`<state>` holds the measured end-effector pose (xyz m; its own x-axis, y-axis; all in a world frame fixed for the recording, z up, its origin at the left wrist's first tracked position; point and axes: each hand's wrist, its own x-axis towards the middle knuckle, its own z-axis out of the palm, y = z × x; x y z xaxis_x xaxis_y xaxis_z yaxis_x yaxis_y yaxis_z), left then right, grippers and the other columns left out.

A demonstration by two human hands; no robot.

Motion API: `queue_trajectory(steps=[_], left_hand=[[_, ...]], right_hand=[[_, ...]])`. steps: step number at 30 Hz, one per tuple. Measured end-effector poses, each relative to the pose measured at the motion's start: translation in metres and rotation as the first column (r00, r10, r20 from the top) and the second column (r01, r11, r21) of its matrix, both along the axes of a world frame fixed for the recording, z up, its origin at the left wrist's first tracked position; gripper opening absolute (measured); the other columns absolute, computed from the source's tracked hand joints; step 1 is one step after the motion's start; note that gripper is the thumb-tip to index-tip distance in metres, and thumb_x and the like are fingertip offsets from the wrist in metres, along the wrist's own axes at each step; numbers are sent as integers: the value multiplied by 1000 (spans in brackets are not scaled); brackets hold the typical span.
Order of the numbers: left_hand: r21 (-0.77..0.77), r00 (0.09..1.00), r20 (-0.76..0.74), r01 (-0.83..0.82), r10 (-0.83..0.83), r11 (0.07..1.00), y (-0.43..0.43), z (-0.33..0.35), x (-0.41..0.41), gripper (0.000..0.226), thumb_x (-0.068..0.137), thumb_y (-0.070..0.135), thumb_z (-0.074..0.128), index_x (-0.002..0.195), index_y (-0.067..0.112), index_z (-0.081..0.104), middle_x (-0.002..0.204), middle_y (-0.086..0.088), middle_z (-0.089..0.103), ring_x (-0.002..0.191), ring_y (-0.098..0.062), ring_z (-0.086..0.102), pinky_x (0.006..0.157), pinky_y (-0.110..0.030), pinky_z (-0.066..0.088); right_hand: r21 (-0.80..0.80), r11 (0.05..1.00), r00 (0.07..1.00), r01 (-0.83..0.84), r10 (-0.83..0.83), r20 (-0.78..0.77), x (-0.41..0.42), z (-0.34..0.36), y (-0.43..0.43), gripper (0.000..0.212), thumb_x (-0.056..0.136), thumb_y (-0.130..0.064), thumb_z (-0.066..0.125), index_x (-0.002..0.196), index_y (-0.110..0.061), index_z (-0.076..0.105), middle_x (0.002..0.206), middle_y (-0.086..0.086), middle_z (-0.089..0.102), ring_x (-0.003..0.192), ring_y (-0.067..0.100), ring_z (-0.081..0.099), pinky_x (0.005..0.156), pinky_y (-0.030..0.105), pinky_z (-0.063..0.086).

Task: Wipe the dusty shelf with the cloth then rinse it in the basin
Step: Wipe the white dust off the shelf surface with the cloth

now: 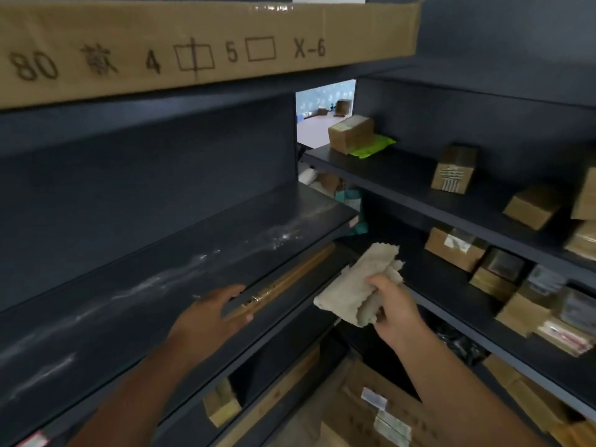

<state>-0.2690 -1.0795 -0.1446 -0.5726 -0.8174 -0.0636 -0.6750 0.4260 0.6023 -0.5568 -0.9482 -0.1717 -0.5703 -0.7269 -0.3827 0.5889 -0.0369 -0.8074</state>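
Observation:
A dark shelf [135, 295] runs from lower left to the middle, streaked with white dust along its length. My left hand [213, 314] rests at the shelf's front edge, fingers spread and holding nothing. My right hand [392, 304] is in front of the shelf's right end and grips a crumpled beige cloth [361, 285], which hangs in the air off the shelf. No basin is in view.
A long cardboard box [193, 46] lies on the shelf above. The right-hand shelves [403, 182] carry several small cardboard boxes and a green packet [374, 146]. More boxes and long wooden strips [290, 279] sit on the lower levels.

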Motion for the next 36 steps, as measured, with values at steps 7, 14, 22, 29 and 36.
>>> queue_trajectory(steps=[7, 14, 22, 29, 36], left_hand=[[32, 998, 18, -54, 54, 998, -64, -32, -7, 60, 82, 60, 58, 137, 50, 36, 139, 12, 49, 121, -15, 50, 90, -30, 45], [-344, 958, 286, 124, -22, 931, -94, -82, -34, 62, 84, 56, 54, 139, 29, 45, 146, 6, 43, 133, -22, 39, 103, -46, 37], [-449, 905, 414, 107, 100, 887, -98, -119, -45, 58, 90, 59, 33, 134, 26, 52, 129, 0, 57, 120, -25, 49, 97, -48, 42], [-451, 874, 454, 58, 174, 891, -96, -129, -47, 59, 95, 57, 17, 137, 28, 48, 131, 0, 58, 118, -25, 50, 97, -41, 31], [-500, 879, 435, 56, 195, 864, -93, -120, -52, 53, 89, 56, 41, 134, 31, 50, 129, 3, 60, 117, -21, 56, 95, -38, 45]], right_hand=[[-91, 988, 992, 126, -124, 29, -22, -2, -68, 42, 88, -8, 54, 128, -22, 58, 122, 6, 67, 110, 28, 63, 89, 43, 53], [-100, 979, 963, 180, -196, -184, -65, 10, -132, 44, 91, -6, 47, 132, -21, 54, 124, 6, 63, 109, 26, 62, 87, 40, 53], [164, 978, 771, 129, 5, -637, -135, -1, -219, 41, 98, -22, 46, 136, -9, 46, 119, 0, 54, 103, 18, 52, 91, 31, 40], [494, 860, 154, -127, 509, -847, -162, -39, -301, 43, 97, -18, 46, 132, 7, 43, 133, 28, 50, 123, 40, 48, 104, 41, 38], [813, 578, -390, 70, 766, -511, -153, -74, -325, 80, 89, -68, 16, 152, -23, -1, 163, 3, -7, 148, 34, -5, 118, 53, 4]])
